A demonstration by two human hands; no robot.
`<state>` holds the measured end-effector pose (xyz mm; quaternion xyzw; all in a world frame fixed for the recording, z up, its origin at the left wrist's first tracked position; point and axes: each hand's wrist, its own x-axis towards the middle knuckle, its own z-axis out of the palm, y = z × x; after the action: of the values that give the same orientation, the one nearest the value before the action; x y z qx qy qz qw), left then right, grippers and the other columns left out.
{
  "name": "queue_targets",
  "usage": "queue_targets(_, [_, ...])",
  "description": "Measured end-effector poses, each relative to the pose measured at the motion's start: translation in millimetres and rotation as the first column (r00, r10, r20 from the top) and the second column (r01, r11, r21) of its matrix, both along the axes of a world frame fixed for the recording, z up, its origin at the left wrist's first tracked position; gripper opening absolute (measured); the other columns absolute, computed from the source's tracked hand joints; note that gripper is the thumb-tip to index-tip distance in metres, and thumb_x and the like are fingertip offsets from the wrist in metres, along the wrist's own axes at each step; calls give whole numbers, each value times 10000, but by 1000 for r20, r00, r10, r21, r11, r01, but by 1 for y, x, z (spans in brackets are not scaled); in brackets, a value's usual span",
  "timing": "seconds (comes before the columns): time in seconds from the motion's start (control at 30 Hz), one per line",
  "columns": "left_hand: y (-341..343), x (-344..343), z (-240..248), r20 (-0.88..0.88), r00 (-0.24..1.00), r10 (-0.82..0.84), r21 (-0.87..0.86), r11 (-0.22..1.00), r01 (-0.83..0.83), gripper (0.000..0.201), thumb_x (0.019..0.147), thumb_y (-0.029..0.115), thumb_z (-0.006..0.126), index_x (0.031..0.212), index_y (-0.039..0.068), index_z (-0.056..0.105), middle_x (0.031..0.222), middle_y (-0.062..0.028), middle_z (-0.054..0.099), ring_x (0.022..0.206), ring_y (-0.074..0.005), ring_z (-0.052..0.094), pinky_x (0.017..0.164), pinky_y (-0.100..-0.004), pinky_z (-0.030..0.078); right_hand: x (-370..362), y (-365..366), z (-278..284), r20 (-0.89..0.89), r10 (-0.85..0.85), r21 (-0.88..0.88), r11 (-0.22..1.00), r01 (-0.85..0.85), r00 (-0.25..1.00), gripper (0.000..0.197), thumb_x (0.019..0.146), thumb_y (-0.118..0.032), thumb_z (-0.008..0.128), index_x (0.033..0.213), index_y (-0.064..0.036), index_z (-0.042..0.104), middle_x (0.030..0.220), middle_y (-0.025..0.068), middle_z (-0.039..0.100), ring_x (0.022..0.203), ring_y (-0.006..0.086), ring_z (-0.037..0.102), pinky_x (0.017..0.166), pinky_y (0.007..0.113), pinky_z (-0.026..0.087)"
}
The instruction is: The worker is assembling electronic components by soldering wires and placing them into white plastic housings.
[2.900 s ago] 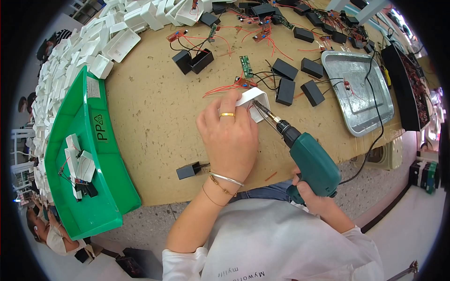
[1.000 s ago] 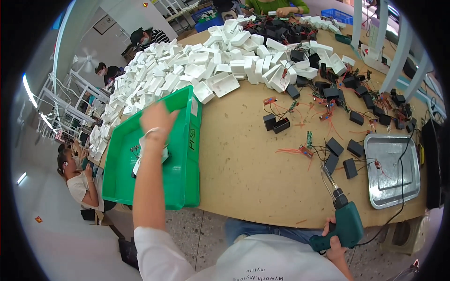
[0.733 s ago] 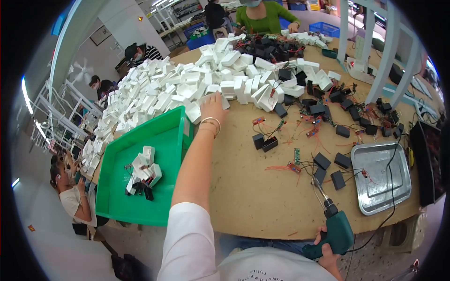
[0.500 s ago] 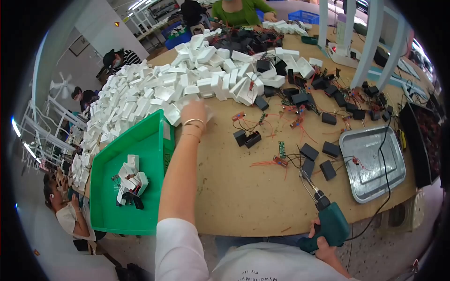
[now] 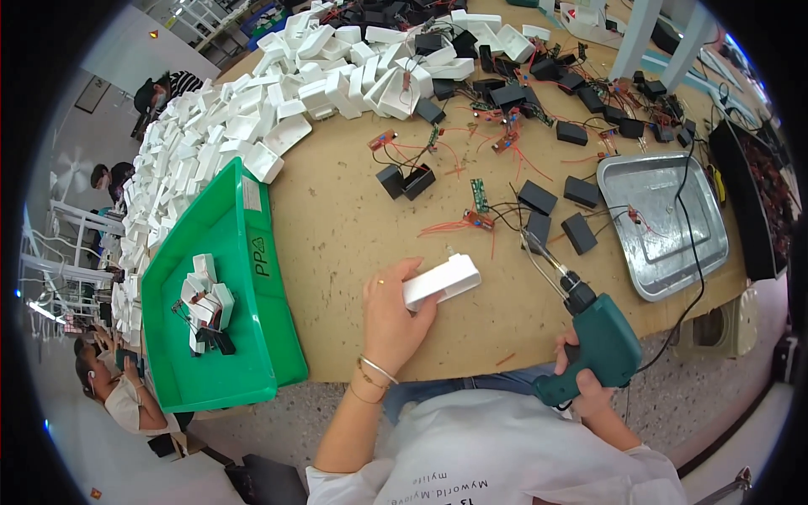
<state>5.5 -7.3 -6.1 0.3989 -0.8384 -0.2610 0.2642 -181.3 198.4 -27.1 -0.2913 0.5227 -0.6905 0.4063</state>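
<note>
My left hand [image 5: 394,316] grips a white plastic housing [image 5: 444,281] between thumb and fingers, just above the near part of the table. In my right hand [image 5: 591,394] is a dark green soldering gun [image 5: 604,343] with a cord; its two-pronged metal tip points away from me. That tip reaches a group of black boxes [image 5: 537,197] wired to a small green circuit board [image 5: 479,195] and a red-brown board [image 5: 480,220]; whether it touches them I cannot tell. Beyond my left hand lies a black box pair [image 5: 406,180] with wires and small boards.
A green bin [image 5: 268,341] at left holds a few wired white housings [image 5: 206,299]. Behind it spreads a large heap of white housings [image 5: 227,126]. A metal tray [image 5: 661,273] sits at right, the cord crossing it, beside a black box of parts [image 5: 745,210]. Other people work farther left.
My left hand has come back from the white heap toward me, now carrying a white housing. The soldering gun stays in my right hand. My view has tilted down.
</note>
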Motion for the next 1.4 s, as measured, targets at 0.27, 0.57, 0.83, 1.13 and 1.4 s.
queue_targets(0.27, [-47, -11, 24, -156, 981, -116, -21, 993, 114, 400, 764, 184, 701, 1104, 27, 562, 1005, -137, 590, 972, -295, 545, 844, -373, 425, 2, 1, -1, 14, -23, -2, 1000, 23, 1000, 603, 787, -421, 647, 1138, 50, 510, 995, 132, 539, 693, 151, 550, 748, 320, 440])
queue_targets(0.57, [-83, -98, 39, 332, 876, -350, -94, 912, 400, 357, 745, 204, 710, 1057, 51, 625, 964, -137, 626, 876, -305, 593, 757, -351, 472, 2, -2, 5, 93, -21, -98, 995, 30, 995, 562, 813, -373, 652, 1173, 30, 495, 948, 118, 561, 754, 149, 547, 799, 320, 429])
queue_targets(0.83, [-108, -67, 63, -361, 930, -67, 477, 844, 246, 277, 896, 279, 580, 1027, 46, 653, 807, -13, 614, 703, -52, 515, 611, -217, 418, -2, -4, 4, 146, -30, -100, 994, 45, 989, 569, 809, -368, 652, 1181, 32, 493, 985, 143, 551, 739, 151, 550, 756, 309, 438])
queue_targets(1.13, [-130, -42, 73, -246, 957, -152, -392, 919, 45, 341, 851, 192, 661, 1170, 84, 607, 978, 18, 623, 830, -71, 521, 749, -243, 436, 1, -6, 4, 50, -87, -48, 995, 89, 995, 585, 803, -415, 603, 1143, 49, 492, 966, 151, 550, 687, 154, 543, 729, 313, 439])
queue_targets(1.4, [-145, -39, 106, -671, 712, -207, 1, 960, 280, 387, 930, 96, 548, 1302, 28, 466, 1172, -55, 574, 1000, -97, 540, 875, -256, 435, 3, -7, 8, 115, -91, -45, 994, 96, 989, 568, 797, -415, 622, 1109, 45, 507, 947, 130, 543, 692, 166, 538, 698, 311, 422])
